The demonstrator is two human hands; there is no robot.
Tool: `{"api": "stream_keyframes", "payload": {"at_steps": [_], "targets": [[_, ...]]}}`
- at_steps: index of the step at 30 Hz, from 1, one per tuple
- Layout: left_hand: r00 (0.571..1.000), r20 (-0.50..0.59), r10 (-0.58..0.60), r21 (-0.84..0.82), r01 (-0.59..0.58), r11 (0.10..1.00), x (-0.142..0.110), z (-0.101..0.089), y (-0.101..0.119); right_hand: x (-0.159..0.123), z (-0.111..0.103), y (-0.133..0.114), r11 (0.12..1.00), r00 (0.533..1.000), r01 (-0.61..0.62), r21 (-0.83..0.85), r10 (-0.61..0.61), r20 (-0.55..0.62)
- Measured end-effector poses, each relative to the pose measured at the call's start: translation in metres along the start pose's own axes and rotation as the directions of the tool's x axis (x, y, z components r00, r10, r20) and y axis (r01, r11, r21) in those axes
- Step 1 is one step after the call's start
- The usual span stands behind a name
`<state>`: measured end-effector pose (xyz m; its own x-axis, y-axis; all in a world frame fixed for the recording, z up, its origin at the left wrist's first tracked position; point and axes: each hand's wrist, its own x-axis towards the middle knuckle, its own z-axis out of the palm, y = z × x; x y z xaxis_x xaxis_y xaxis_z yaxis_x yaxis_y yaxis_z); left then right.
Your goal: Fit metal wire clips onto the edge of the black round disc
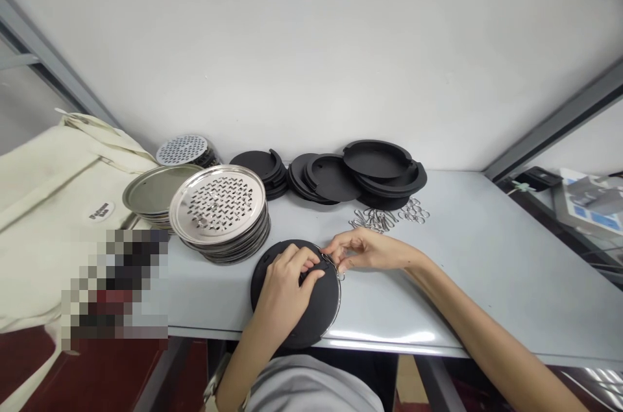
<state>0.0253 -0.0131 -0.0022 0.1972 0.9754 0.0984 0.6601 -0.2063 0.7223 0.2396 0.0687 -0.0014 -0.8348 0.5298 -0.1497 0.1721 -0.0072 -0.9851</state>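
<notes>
- At far left we see a cream cloth bag (63, 204) with a small oval label, beside the glossy pale-grey desk (462, 243).
- Next we have a stack of round olive-grey metal plates (158, 188); behind it stands a pile topped by a round blue-grey perforated disc (182, 150).
- Partly in front of both we find a tall stack of round silver perforated metal plates (219, 204).
- Behind, against the wall, sits a small stack of round black trays (256, 165).
- Near the desk's front edge lies a flat, round black disc (318, 318), a thin silver metal edge showing along its right side.
- Our left hand (285, 279) rests on that disc, fingers bent and thumb apart; we cannot tell whether they grip anything.
- At the disc's upper right edge, our right hand (363, 250) pinches a bent silver wire clip (341, 276) between thumb and fingers.
- Beyond it, larger round black trays (377, 159) lie piled unevenly.
- Just before those trays we see a loose heap of silver wire clips (374, 220), and a smaller cluster of looped silver wire pieces (415, 211) to its right.
- At far right, beyond a grey metal post (549, 130), sits a white-and-blue box (591, 211).
</notes>
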Motion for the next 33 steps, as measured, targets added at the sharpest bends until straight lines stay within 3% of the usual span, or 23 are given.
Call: {"api": "stream_keyframes", "payload": {"at_steps": [33], "targets": [[1.000, -0.010, 0.010, -0.020, -0.011, 1.000, -0.0001, 0.0028, 0.0007, 0.0029, 0.0015, -0.0030, 1.000, 1.000, -0.006, 0.002, 0.006, 0.011]]}}
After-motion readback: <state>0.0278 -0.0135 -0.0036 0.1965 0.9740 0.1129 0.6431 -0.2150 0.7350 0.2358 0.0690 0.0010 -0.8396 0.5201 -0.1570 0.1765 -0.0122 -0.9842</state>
